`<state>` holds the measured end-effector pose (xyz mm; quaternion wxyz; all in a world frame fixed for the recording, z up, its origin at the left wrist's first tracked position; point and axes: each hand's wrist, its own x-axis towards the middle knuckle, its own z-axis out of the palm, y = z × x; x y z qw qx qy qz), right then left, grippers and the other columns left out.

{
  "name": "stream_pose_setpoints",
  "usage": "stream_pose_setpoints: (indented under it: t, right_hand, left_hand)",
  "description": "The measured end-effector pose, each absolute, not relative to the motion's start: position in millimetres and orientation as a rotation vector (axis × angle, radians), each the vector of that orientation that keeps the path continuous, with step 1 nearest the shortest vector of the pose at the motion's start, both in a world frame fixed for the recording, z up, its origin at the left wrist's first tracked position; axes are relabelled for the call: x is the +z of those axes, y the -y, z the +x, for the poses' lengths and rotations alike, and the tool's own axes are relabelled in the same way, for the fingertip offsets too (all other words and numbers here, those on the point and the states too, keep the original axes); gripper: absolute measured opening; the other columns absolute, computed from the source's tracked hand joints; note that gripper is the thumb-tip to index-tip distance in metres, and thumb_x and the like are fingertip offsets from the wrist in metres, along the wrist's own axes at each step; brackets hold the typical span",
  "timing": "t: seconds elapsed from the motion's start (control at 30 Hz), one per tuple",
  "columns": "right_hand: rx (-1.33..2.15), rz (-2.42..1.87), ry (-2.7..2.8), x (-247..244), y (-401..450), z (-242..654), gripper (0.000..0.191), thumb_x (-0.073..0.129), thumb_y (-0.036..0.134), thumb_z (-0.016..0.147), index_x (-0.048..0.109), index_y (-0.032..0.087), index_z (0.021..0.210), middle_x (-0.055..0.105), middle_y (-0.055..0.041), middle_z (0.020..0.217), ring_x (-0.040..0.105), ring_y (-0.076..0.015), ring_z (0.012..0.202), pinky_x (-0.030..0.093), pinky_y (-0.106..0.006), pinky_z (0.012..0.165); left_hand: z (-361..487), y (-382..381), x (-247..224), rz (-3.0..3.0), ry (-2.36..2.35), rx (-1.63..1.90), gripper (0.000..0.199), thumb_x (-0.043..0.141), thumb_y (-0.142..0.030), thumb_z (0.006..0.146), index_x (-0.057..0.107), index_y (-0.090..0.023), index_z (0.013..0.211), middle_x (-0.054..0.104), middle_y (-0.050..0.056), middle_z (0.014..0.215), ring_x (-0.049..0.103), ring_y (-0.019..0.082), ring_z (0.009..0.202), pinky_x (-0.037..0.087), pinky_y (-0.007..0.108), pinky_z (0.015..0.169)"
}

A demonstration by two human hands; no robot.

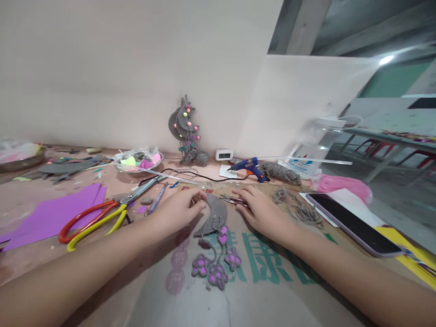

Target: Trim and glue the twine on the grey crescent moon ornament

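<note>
A grey crescent-shaped craft piece [218, 212] lies on a printed brown board [272, 299]. Flowers with purple petals [218, 274] and a purple heart [222, 235] hang from it on grey cords. At the crescent's upper left edge, my left hand [185, 206] has its thumb and fingers curled in, gripping that tip. My right hand [257, 209] rests just right of the crescent, closed around small scissors [235, 200]. Their metal tips point left towards the crescent, and the fingers partly hide the dark red handle.
Large red-and-yellow-handled scissors [98, 215] lie left beside purple sheets [64, 215]. Behind are a bowl of coloured pieces [138, 169], a finished moon ornament [185, 129], a blue glue gun [250, 168] and grey yarn [281, 173]. A phone [350, 222] lies right.
</note>
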<state>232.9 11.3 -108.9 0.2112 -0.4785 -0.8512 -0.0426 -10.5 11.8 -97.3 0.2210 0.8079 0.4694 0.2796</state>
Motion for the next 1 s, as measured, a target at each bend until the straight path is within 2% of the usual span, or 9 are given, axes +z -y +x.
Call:
stream_pose_setpoints:
  t: [0.07,0.17,0.27,0.33,0.47,0.6,0.73,0.87,1.0]
  right_hand:
    - [-0.086,-1.302,2.331,-106,-8,231,0.028,0.046,0.023,0.089,0.055,0.015,0.115,0.059,-0.0124,0.108,0.054,-0.024,0.104,0.045,-0.041,0.089]
    - [-0.04,-1.242,2.3,-105,-2,226,0.027,0.044,0.023,0.09,0.055,0.016,0.114,0.062,-0.0111,0.105,0.057,-0.0231,0.099,0.045,-0.041,0.086]
    - [0.024,-1.164,2.352,-108,3,221,0.028,0.045,0.022,0.09,0.055,0.016,0.115,0.063,-0.0105,0.106,0.057,-0.0225,0.099,0.045,-0.04,0.086]
    - [0.087,-1.127,2.399,-109,6,218,0.028,0.045,0.021,0.09,0.055,0.016,0.116,0.063,-0.0102,0.108,0.057,-0.0216,0.1,0.044,-0.04,0.088]
    - [0.204,-1.111,2.418,-109,9,215,0.031,0.046,0.023,0.09,0.054,0.018,0.119,0.063,-0.0101,0.112,0.056,-0.0218,0.104,0.044,-0.041,0.089]
    - [0.492,-1.093,2.274,-104,9,213,0.033,0.045,0.028,0.091,0.051,0.02,0.123,0.063,-0.0089,0.115,0.06,-0.0202,0.103,0.047,-0.039,0.088]
    - [0.765,-1.108,2.081,-94,10,212,0.025,0.048,0.031,0.089,0.06,0.019,0.108,0.068,-0.006,0.105,0.064,-0.0189,0.093,0.051,-0.035,0.083]
    - [0.829,-1.099,2.076,-78,16,208,0.017,0.051,0.025,0.087,0.065,0.017,0.089,0.07,-0.0026,0.088,0.065,-0.0167,0.082,0.051,-0.031,0.077]
    - [0.73,-1.046,1.986,-60,24,206,0.015,0.05,0.022,0.086,0.064,0.016,0.084,0.068,-0.0017,0.082,0.064,-0.0151,0.08,0.052,-0.028,0.074]
  left_hand:
    - [-14,-18,-98,2.41,-1.288,0.878,0.03,0.051,-0.029,0.082,0.061,-0.02,0.11,0.063,0.008,0.115,0.055,0.025,0.108,0.04,0.038,0.092]
    - [-16,-27,-104,2.546,-1.261,0.887,0.037,0.049,-0.032,0.086,0.055,-0.02,0.12,0.056,0.01,0.127,0.046,0.026,0.12,0.031,0.043,0.102]
    - [-16,-30,-111,2.589,-1.266,0.783,0.036,0.045,-0.033,0.088,0.055,-0.021,0.121,0.059,0.009,0.122,0.049,0.025,0.117,0.034,0.043,0.1]
    - [-15,-29,-114,2.607,-1.224,0.76,0.036,0.048,-0.033,0.087,0.057,-0.022,0.119,0.061,0.009,0.12,0.051,0.025,0.114,0.035,0.041,0.098]
    - [-11,-23,-114,2.52,-1.191,0.854,0.032,0.056,-0.028,0.081,0.061,-0.021,0.112,0.065,0.008,0.113,0.054,0.024,0.108,0.037,0.039,0.097]
    - [-7,-17,-99,2.223,-1.234,0.962,0.025,0.053,-0.024,0.081,0.064,-0.022,0.104,0.067,0.005,0.105,0.059,0.022,0.098,0.044,0.033,0.086]
    - [-4,-4,-76,2.081,-1.195,1.138,0.017,0.054,-0.024,0.082,0.064,-0.021,0.094,0.068,0.002,0.097,0.061,0.018,0.091,0.046,0.027,0.079]
    - [-3,12,-59,2.058,-1.257,1.338,0.014,0.058,-0.028,0.081,0.065,-0.022,0.091,0.067,0.001,0.094,0.06,0.018,0.091,0.045,0.028,0.077]
    - [-1,17,-54,1.909,-1.08,1.413,0.034,0.061,-0.033,0.079,0.057,-0.021,0.111,0.063,0.006,0.111,0.058,0.02,0.1,0.047,0.031,0.083]
